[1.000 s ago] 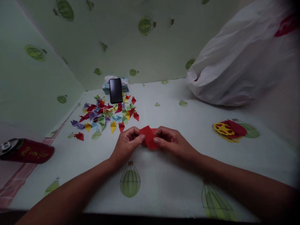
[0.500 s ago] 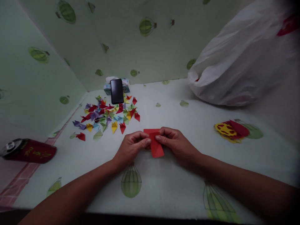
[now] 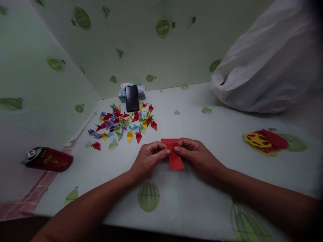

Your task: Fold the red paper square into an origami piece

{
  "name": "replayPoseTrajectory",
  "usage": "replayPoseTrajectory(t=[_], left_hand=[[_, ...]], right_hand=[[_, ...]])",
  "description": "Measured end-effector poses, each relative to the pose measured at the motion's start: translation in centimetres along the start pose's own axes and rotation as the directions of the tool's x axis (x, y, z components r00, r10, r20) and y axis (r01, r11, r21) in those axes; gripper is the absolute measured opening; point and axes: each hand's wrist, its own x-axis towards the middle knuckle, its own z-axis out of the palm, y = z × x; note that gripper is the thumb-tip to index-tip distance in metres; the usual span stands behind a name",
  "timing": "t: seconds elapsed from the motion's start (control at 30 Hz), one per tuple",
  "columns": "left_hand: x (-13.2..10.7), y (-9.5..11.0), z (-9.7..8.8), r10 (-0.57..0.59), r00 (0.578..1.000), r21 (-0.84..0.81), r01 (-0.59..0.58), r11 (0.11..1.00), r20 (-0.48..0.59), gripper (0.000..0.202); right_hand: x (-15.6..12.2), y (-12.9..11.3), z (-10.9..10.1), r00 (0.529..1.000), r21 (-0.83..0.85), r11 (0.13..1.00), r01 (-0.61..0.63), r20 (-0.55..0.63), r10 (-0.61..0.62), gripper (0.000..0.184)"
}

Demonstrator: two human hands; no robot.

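A small folded piece of red paper [image 3: 176, 160] is held just above the table, in the middle of the view. My left hand [image 3: 152, 155] pinches its left side between thumb and fingers. From the other side my right hand [image 3: 195, 152] grips it the same way, thumb on top. The paper has a wide upper edge and a narrower strip pointing down toward me. Beyond my left hand lies a pile of folded paper figures [image 3: 118, 122] in red, yellow, green, blue and purple. One red figure [image 3: 96, 146] sits apart at the pile's near left.
A dark phone [image 3: 132, 98] leans against a tissue box [image 3: 141, 92] behind the pile. A red can [image 3: 49, 159] stands at the left. At the right are yellow and red cut-outs [image 3: 264, 141] and a large white plastic bag [image 3: 264, 64]. Balloon-patterned walls border the table [image 3: 191, 208].
The whole scene has shifted to the right in view as the head turned slightly left. Both hands keep their hold on the red paper, whose folded shape looks slightly changed.
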Motion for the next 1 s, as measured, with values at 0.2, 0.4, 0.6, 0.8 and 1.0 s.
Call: replayPoseTrajectory(t=[0.2,0.4,0.6,0.8,1.0], left_hand=[[-0.2,0.0,0.1,0.016,0.999,0.109,-0.013,0.994,-0.034,0.023],[-0.3,0.2,0.1,0.096,0.994,0.329,-0.073,0.941,-0.053,0.021],[-0.4,0.3,0.0,0.052,0.999,0.337,-0.045,0.94,-0.01,0.021],[-0.3,0.1,-0.2,-0.001,0.999,0.201,-0.008,0.98,0.042,0.024],[-0.3,0.4,0.1,-0.003,1.0,0.12,0.004,0.993,-0.011,0.025]], right_hand=[[0.0,-0.1,-0.1,0.998,-0.047,0.997,0.053,0.038,-0.052,0.026],[0.0,-0.3,-0.1,0.996,-0.166,0.983,0.084,0.033,-0.079,0.029],[-0.1,-0.8,-0.1,0.993,-0.227,0.966,0.12,0.05,-0.112,0.027],[-0.5,-1.4,0.2,0.994,-0.259,0.959,0.114,0.03,-0.11,0.028],[-0.4,-1.1,0.3,0.997,-0.223,0.972,0.075,0.039,-0.068,0.025]])
